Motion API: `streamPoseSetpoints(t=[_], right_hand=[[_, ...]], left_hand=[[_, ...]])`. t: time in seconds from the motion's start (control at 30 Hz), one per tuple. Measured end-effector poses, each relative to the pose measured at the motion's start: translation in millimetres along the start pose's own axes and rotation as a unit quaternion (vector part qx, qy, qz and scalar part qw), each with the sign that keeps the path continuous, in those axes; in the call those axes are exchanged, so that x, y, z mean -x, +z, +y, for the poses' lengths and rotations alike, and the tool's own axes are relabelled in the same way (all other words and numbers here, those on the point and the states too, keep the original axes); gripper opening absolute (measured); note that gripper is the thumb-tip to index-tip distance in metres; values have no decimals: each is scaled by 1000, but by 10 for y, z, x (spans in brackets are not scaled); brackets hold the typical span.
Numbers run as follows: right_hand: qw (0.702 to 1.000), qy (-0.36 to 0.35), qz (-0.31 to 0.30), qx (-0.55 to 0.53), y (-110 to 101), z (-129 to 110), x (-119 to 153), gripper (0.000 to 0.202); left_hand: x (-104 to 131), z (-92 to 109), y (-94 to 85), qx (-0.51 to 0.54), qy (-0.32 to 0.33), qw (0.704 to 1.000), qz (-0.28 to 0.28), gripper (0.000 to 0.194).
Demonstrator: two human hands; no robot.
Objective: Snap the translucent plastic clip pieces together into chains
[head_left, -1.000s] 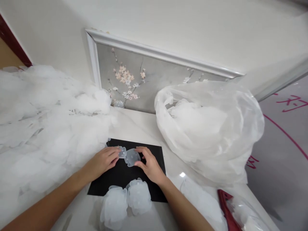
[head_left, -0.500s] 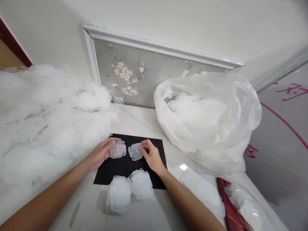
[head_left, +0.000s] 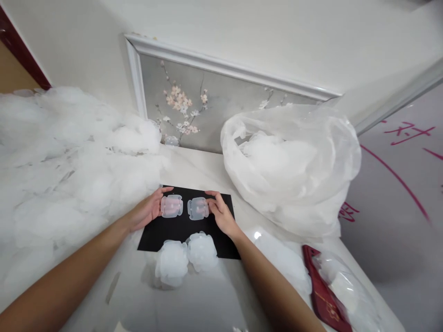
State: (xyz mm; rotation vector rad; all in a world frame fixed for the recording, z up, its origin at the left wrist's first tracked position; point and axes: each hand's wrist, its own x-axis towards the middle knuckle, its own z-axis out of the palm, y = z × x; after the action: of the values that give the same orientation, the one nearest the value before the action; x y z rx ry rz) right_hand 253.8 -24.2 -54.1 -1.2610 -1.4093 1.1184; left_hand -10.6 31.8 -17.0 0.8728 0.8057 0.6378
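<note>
My left hand [head_left: 148, 212] holds a small translucent plastic piece [head_left: 172, 206] with notched, tabbed edges over the black mat [head_left: 180, 230]. Its fingers show pinkish through the piece from behind. A similar translucent piece [head_left: 197, 209] is in my right hand [head_left: 223, 216], level with the first and a short gap apart. Fingers of that hand show behind it too. Nearer me, two stacks of such pieces, a left stack [head_left: 172, 263] and a right stack [head_left: 202, 251], lie side by side across the mat's front edge.
A large heap of translucent pieces [head_left: 69, 184] covers the left side. An open clear plastic bag [head_left: 294, 170] with more pieces stands at the back right. A red flat item [head_left: 323, 290], a small clear bag [head_left: 349, 295] and loose pieces [head_left: 284, 263] lie at the front right.
The piece in my right hand has turned level to match the left one. My right fingers have shifted from its front to behind it. The view has shifted slightly.
</note>
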Motion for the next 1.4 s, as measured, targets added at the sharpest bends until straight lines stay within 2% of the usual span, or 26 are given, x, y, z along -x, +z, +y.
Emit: streamPoseSetpoints(t=[0.17, 0.23, 0.57, 1.03, 1.4], right_hand=[[1000, -13, -9, 6, -32, 31, 5, 35], [999, -22, -18, 19, -32, 31, 1, 42], [987, -74, -80, 117, -55, 0, 39, 64], [974, -116, -112, 161, -52, -67, 62, 57], [980, -89, -108, 144, -33, -12, 58, 67]], left_hand=[[12, -48, -90, -53, 19, 996, -68, 82], [16, -61, -109, -73, 25, 994, -77, 87], [45, -13, -80, -74, 21, 992, -98, 75], [67, 32, -33, -108, 24, 986, -122, 71], [70, 61, -7, -112, 6, 984, -139, 87]])
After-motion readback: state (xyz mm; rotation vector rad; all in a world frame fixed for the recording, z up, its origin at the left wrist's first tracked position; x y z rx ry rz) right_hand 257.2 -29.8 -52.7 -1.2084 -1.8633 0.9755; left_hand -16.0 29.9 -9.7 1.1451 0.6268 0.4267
